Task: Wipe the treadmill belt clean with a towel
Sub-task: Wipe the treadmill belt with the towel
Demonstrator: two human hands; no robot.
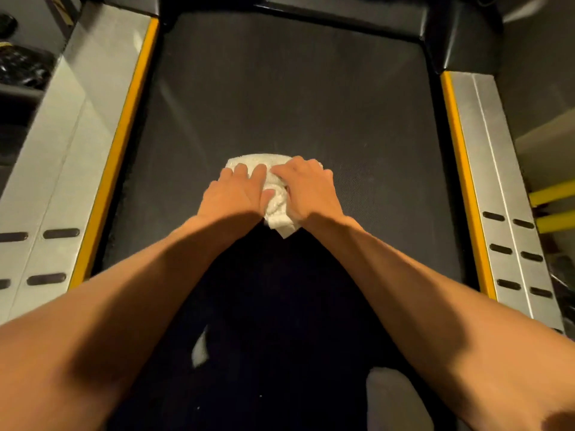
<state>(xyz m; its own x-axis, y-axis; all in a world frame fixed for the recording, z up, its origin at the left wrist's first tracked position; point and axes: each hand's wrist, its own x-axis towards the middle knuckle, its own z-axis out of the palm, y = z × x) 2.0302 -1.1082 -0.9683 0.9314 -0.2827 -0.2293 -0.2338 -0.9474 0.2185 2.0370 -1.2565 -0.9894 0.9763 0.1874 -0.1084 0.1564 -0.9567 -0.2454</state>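
Dark treadmill belt (295, 88) runs lengthwise away from the person, bounded by silver side rails (77, 126) with yellow edging; lighting is dim and the near end lies in shadow.

Finding: white towel (281, 220) sits bunched on the belt, about on its centreline and midway along the visible length; a loose corner trails back between the wrists.

Left hand (236, 191) lies on the towel's left part, fingers straight and pressing flat; right hand (308, 188) covers the right part, fingers bent over the bunched cloth and gripping it; the hands touch and reach equally far.

Assessment: the towel is directly under both hands, so no reach is needed; most of the visible belt lies ahead, toward the black front housing (451, 35); the stroke probably follows that axis.
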